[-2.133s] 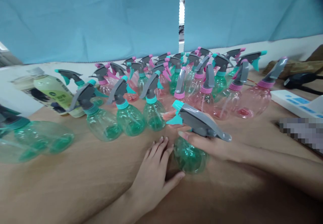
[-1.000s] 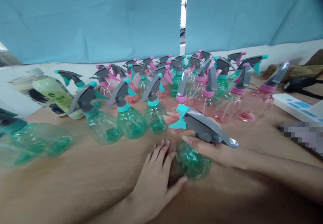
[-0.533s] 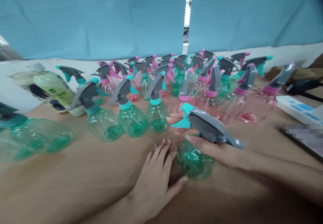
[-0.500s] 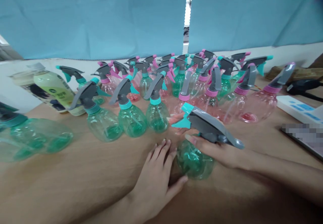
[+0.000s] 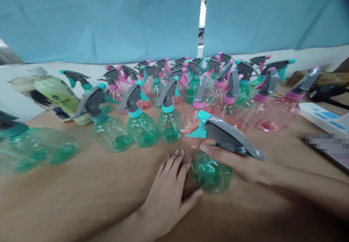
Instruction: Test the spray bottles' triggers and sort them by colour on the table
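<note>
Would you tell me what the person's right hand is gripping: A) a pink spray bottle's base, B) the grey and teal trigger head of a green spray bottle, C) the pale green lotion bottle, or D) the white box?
B: the right hand wraps the neck under the grey trigger head of the green spray bottle, while the left hand rests against its body.

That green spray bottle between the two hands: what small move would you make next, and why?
Probably twist the grey trigger head down tight. The right hand has its grip at the neck under that head, the left hand steadies the green spray bottle at its base, and the head sits tilted, unlike the finished bottles behind.
</note>
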Available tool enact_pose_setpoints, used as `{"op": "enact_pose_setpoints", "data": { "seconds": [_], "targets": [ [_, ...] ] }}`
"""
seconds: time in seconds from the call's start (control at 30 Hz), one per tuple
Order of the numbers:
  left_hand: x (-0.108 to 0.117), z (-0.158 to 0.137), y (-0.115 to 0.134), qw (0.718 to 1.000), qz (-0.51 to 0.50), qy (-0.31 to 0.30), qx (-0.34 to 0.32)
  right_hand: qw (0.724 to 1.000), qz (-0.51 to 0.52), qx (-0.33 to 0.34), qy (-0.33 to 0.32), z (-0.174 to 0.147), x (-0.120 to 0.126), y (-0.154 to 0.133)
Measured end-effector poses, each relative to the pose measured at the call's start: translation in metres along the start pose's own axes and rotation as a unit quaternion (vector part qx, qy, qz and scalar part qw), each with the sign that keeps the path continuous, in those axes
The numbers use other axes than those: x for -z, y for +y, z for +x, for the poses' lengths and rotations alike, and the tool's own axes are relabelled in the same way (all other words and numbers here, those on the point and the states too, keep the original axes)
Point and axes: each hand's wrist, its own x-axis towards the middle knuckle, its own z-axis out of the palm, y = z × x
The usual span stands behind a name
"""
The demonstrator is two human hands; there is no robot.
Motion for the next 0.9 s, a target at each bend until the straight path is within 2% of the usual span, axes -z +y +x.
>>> {"op": "enact_pose_setpoints", "data": {
  "seconds": [0.23,0.47,0.9],
  "targets": [
    [0.0009,-0.0001,0.0001,1.000,-0.008,0.008,0.002,1.000,0.025,0.001,-0.006,-0.0009,0.0000,-0.0005],
    [0.0007,0.0006,-0.0002,1.000,0.000,-0.010,0.004,0.999,0.031,0.004,-0.024,-0.0005,0.0005,0.0007],
    [0.0030,-0.0001,0.0004,1.000,0.008,-0.026,0.008,0.999,0.043,-0.028,-0.010,-0.0038,0.0003,0.0062]
  ]
}}
